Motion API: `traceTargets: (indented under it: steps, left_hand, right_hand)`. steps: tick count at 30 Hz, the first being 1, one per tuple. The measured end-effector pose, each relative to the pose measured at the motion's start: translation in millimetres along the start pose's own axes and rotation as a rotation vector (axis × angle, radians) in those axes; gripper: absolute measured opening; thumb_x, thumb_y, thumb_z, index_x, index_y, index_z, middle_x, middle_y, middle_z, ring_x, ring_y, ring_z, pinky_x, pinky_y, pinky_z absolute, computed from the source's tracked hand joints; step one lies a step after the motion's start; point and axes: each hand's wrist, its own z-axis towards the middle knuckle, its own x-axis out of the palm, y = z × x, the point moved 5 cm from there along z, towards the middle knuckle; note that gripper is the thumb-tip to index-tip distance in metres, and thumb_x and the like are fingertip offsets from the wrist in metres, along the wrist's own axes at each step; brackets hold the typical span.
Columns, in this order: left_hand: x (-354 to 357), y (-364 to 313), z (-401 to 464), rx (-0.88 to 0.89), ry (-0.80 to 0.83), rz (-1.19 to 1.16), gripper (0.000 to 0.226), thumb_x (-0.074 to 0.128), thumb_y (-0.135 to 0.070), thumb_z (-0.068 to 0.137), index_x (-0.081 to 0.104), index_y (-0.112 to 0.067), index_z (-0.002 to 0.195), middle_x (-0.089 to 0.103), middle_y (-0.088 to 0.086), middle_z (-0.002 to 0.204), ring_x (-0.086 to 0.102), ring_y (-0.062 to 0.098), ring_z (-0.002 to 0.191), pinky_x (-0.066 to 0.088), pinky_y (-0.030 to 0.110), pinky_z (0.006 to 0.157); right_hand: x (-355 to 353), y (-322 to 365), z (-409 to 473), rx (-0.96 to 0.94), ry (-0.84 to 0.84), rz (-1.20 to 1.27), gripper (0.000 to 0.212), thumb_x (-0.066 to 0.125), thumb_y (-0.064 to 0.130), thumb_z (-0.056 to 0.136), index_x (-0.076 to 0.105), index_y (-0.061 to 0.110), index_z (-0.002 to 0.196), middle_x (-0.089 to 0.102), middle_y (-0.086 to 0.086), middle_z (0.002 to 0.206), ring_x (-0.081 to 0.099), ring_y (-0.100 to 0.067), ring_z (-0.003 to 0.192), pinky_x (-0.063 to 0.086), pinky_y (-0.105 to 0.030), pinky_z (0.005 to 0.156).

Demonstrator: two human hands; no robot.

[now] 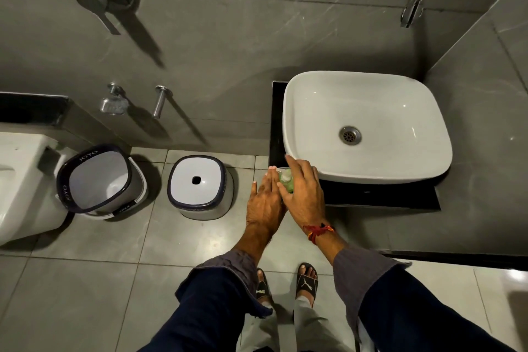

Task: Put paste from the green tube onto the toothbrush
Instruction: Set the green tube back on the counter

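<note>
A: we have both hands at the front-left corner of the white ceramic basin (368, 126), over the black stone counter (400, 194); the small green translucent tube (286, 180) sits between them, pale cap end up.

B: grip state?

A: right hand (304, 191) has fingers spread and draped over the green tube, touching it; whether it actually clamps it, we cannot tell; left hand (264, 200) is flat, fingers extended, alongside the tube, holding nothing we can see.

B: toothbrush?

A: not visible; maybe hidden under the hands, maybe elsewhere.

B: why both hands there?

A: our read: right goes for the tube, left steadies it or waits for the cap; working near the basin keeps any spill off the grey floor tiles (85, 280).

B: progress?

A: early; no paste out yet, as far as we see.
</note>
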Motion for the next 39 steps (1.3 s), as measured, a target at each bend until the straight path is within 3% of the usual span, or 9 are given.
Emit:
traceTargets:
  steps: [6, 14, 19, 22, 25, 27, 29, 35, 39]
  left_hand:
    - [-3, -3, -1, 0.001, 0.003, 0.008, 0.081, 0.048, -0.035, 0.105, -0.005, -0.012, 0.161, -0.007, 0.011, 0.171, -0.002, 0.025, 0.158, 0.008, 0.048, 0.129]
    - [-2, -2, -2, -0.005, 0.002, 0.041, 0.081, 0.048, -0.029, 0.105, -0.007, -0.010, 0.161, -0.007, 0.011, 0.171, 0.000, 0.025, 0.158, 0.010, 0.047, 0.129]
    - [-3, 0, -2, -0.025, 0.005, -0.015, 0.081, 0.046, -0.033, 0.105, -0.008, -0.009, 0.161, -0.004, 0.009, 0.171, 0.003, 0.023, 0.158, 0.010, 0.046, 0.129]
    - [-6, 1, -3, -0.018, -0.004, -0.068, 0.087, 0.050, -0.040, 0.103, -0.007, -0.009, 0.161, 0.005, 0.009, 0.171, 0.011, 0.023, 0.158, 0.012, 0.045, 0.129]
    - [-9, 1, -3, -0.049, 0.024, -0.121, 0.090, 0.054, -0.039, 0.102, -0.009, -0.012, 0.161, 0.020, 0.013, 0.168, 0.029, 0.036, 0.151, 0.027, 0.047, 0.124]
    - [-11, 2, -3, -0.064, 0.039, -0.151, 0.088, 0.052, -0.036, 0.103, -0.010, -0.012, 0.160, 0.030, 0.017, 0.164, 0.042, 0.042, 0.142, 0.042, 0.052, 0.114]
    - [-15, 1, -4, -0.053, 0.038, -0.162, 0.086, 0.050, -0.032, 0.105, -0.012, -0.011, 0.160, 0.037, 0.020, 0.160, 0.052, 0.041, 0.134, 0.049, 0.052, 0.104]
    - [-25, 1, -1, -0.062, 0.012, -0.143, 0.087, 0.051, -0.015, 0.103, -0.015, -0.008, 0.159, 0.047, 0.023, 0.152, 0.063, 0.041, 0.117, 0.054, 0.051, 0.092]
    - [-31, 4, 3, -0.043, 0.002, -0.171, 0.090, 0.054, -0.013, 0.101, -0.015, -0.010, 0.159, 0.046, 0.023, 0.152, 0.063, 0.042, 0.117, 0.055, 0.052, 0.092]
  right_hand:
    - [-2, 7, -10, -0.234, 0.037, -0.080, 0.040, 0.060, 0.018, 0.096, 0.056, 0.017, 0.135, 0.050, -0.007, 0.145, 0.042, -0.023, 0.136, 0.047, -0.040, 0.110]
    - [-1, 5, -21, -0.336, -0.001, -0.060, 0.050, 0.064, 0.009, 0.093, 0.050, 0.008, 0.141, 0.055, -0.009, 0.145, 0.044, -0.024, 0.139, 0.037, -0.043, 0.118]
    - [-3, -9, -32, -0.281, -0.001, 0.026, 0.054, 0.060, 0.020, 0.096, 0.041, 0.016, 0.147, 0.043, -0.002, 0.155, 0.034, -0.018, 0.145, 0.033, -0.037, 0.121]
    - [3, -32, -44, -0.016, -0.050, 0.139, 0.053, 0.058, 0.029, 0.098, 0.039, 0.022, 0.147, 0.043, -0.003, 0.154, 0.044, -0.019, 0.140, 0.042, -0.037, 0.115]
    - [18, -45, -43, 0.205, 0.067, 0.299, 0.056, 0.058, 0.022, 0.099, 0.035, 0.025, 0.150, 0.053, -0.013, 0.144, 0.056, -0.025, 0.129, 0.047, -0.036, 0.108]
    - [24, -40, -35, 0.179, 0.116, 0.308, 0.050, 0.057, 0.012, 0.099, 0.044, 0.018, 0.146, 0.060, -0.015, 0.135, 0.061, -0.027, 0.121, 0.044, -0.023, 0.098]
    - [26, -36, -28, 0.163, 0.112, 0.291, 0.046, 0.057, 0.009, 0.097, 0.049, 0.013, 0.142, 0.061, -0.016, 0.133, 0.064, -0.030, 0.114, 0.044, -0.020, 0.091]
    - [36, -34, -19, 0.159, 0.172, 0.285, 0.057, 0.057, 0.010, 0.097, 0.038, 0.017, 0.150, 0.050, -0.015, 0.148, 0.062, -0.031, 0.119, 0.052, -0.036, 0.101]
    - [36, -35, -13, 0.154, 0.187, 0.254, 0.058, 0.057, 0.010, 0.096, 0.036, 0.019, 0.150, 0.049, -0.016, 0.149, 0.063, -0.030, 0.119, 0.048, -0.031, 0.100]
